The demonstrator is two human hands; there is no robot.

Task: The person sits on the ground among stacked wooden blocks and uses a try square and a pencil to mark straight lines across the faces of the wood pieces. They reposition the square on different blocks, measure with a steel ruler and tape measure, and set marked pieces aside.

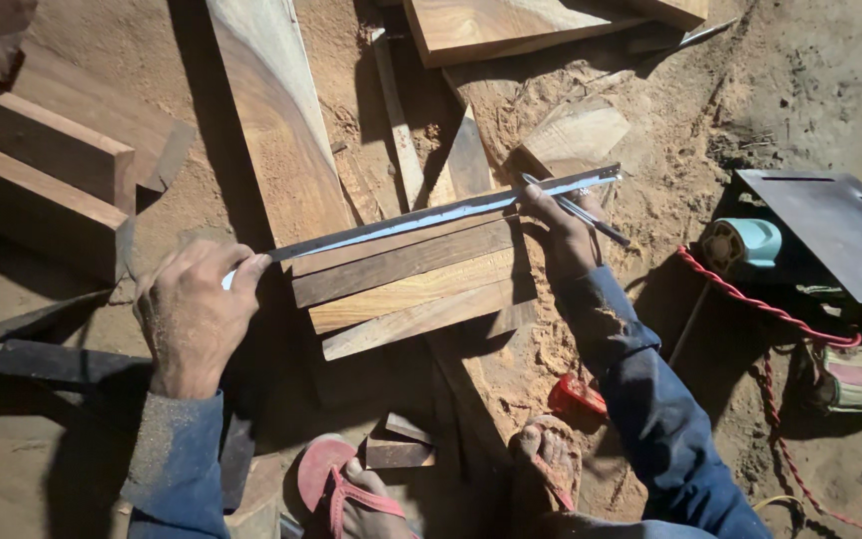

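The left hand (190,314) pins one end of a long metal ruler (431,216) lying along the top edge of four stacked wooden strips (406,284). The right hand (563,232) steadies the ruler's far end while gripping a pencil (579,212). The strips rest on the sawdust-covered floor (650,160).

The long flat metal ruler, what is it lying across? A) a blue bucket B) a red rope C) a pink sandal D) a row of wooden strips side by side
D: the long flat metal ruler lies along the top edge of the row of brown wooden strips, with the left hand pressing one end and the right hand, which holds a thin pencil, at the other.
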